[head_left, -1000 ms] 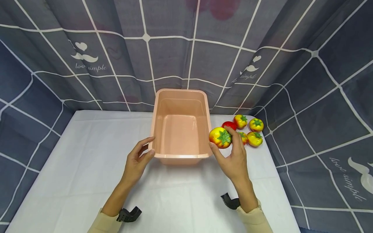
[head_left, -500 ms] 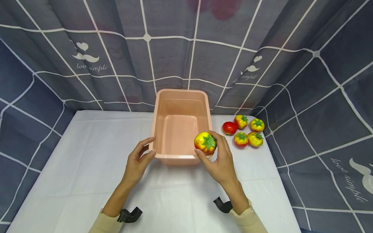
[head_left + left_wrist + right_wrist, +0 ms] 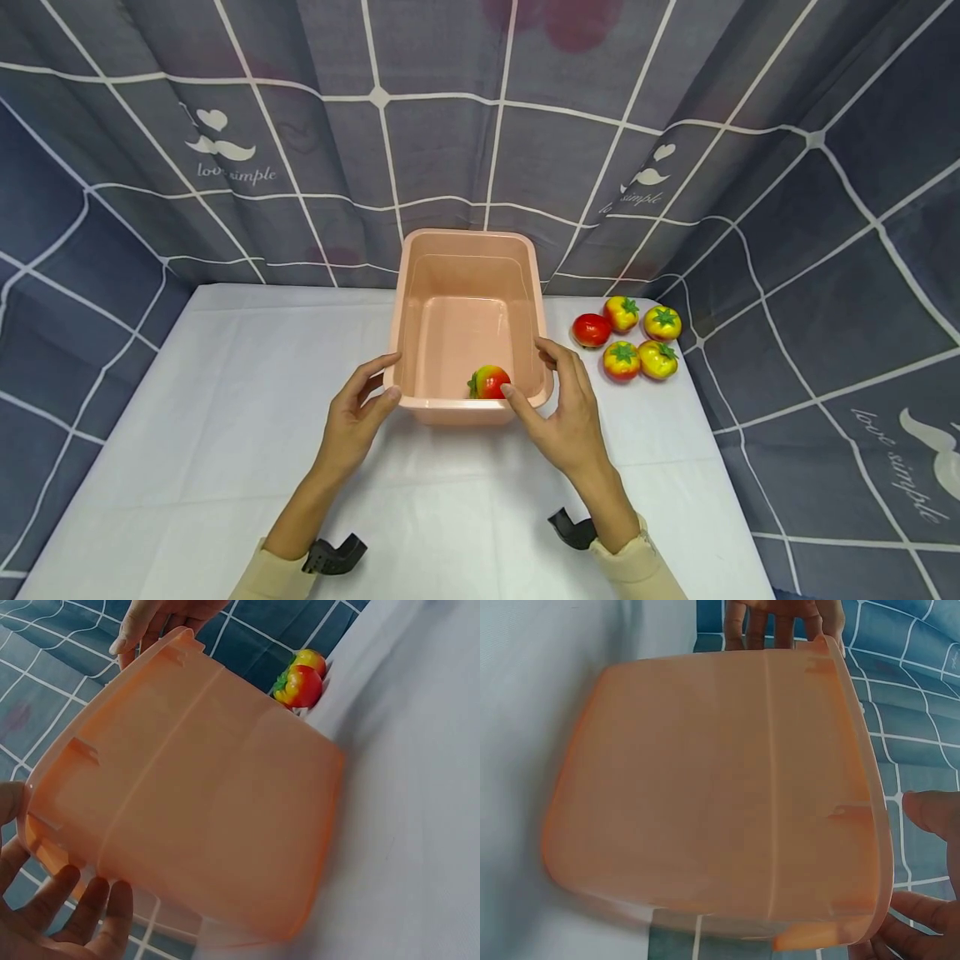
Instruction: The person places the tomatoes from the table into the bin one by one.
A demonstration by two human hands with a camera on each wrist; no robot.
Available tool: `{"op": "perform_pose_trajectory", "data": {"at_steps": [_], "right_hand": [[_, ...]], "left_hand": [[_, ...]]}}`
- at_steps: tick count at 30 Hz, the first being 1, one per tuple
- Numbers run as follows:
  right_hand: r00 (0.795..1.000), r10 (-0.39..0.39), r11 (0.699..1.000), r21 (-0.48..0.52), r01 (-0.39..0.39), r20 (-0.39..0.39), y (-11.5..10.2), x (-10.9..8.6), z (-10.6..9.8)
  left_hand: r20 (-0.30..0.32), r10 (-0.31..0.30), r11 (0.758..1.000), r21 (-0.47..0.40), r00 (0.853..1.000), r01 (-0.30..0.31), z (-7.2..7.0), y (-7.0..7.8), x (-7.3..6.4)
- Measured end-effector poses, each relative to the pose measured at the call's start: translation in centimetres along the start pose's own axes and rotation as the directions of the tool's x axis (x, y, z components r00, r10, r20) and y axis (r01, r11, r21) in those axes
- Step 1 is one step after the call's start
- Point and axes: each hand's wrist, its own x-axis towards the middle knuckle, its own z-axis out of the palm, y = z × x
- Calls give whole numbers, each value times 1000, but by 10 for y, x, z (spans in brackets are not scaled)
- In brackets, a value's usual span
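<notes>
Fruit (image 3: pixel 489 382) now inside tub (image 3: pixel 463 337), seemingly loose

Peach bin (image 3: pixel 467 275) — white-gridded grey curtain (image 3: pixel 442 146)

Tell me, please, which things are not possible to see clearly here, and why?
Head view: lower part of the fruit in the box, hidden by the near rim.
Left wrist view: part of the left hand, cut off by the picture's edges.
Right wrist view: the box's inside, hidden by its outer wall.
</notes>
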Motion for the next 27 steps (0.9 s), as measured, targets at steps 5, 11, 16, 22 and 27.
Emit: {"op": "perform_pose_trajectory", "data": {"at_steps": [5,11,16,22,27], "right_hand": [[1000,1,1000,-1,-1,-4,0,0,0],[1000,2,1000,1,-2,-9,-1,0,0],[999,23,1000,21,-22,-29,6,0,-4],[994,19,998,63,-13,-108,25,4,-13],[985,49,996,82,-35,-165,43,2,-18]], "left_hand": [[-1,-1,1000,-1,1000,1,0,0,0],[-4,2,1000,-5,1000,-2,0,1,0],[-4,16,1000,0,1000,-16,0,0,1],[-4,7,1000,10,1000,-7,-1,-2,1],[-5,7,1000,5,1000,-7,-1,-3,0]]}}
